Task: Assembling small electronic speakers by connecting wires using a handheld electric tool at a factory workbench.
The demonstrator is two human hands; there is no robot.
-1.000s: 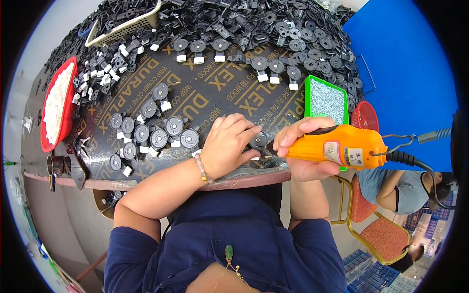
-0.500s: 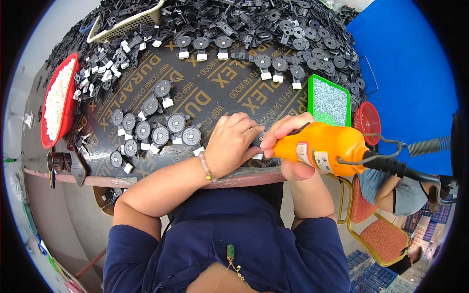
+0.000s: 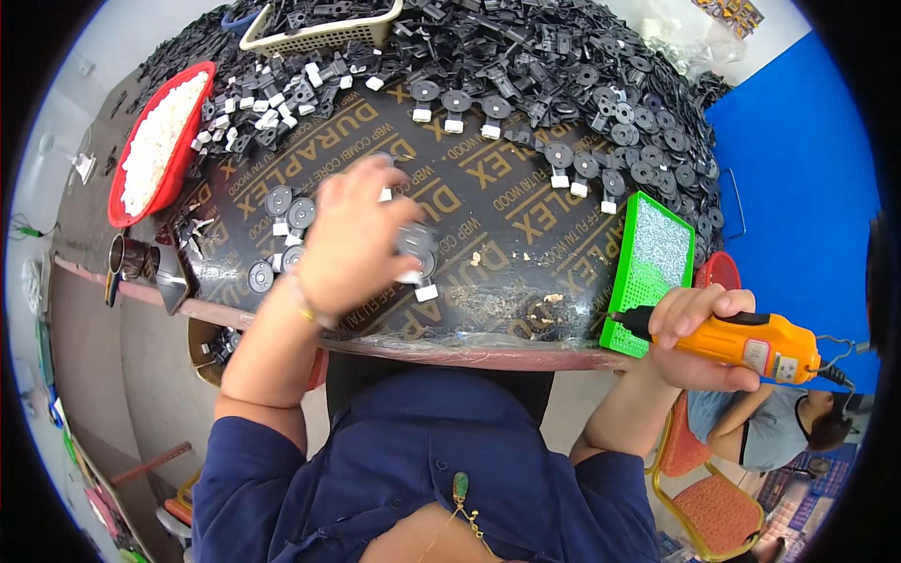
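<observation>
- Two bare hands are in view, both over the table (image 3: 507, 272).
- The left hand (image 3: 361, 235), left of the frame's centre, is blurred, its fingers spread and bent above the finished discs; I cannot tell whether it grips one.
- The right hand (image 3: 699, 338), right of centre, is closed around one orange screwdriver (image 3: 796, 340), whose dark nose points left over the lower end of the green tray (image 3: 648, 289).
- One green tray stands at right of centre, with small silvery pieces, too many to count, heaped in its upper part.
- Four black discs (image 3: 279, 200) show left of the left hand, some with white tabs visible.
- At least two more discs (image 3: 425, 266) lie at its right edge, one with a white tab; others may be hidden under it.
- Six tabbed discs (image 3: 496, 108) lie along the upper middle, in two groups of three.
- One heap of loose black parts (image 3: 526, 56), uncountable, fills the top.
- One red tray (image 3: 191, 136) of white pieces sits upper left; one cream basket (image 3: 324, 39) stands top left of centre.
- One red bowl (image 3: 719, 269) sits behind the green tray.
- One other person (image 3: 774, 432) is at lower right, beside one orange chair (image 3: 718, 516).
</observation>
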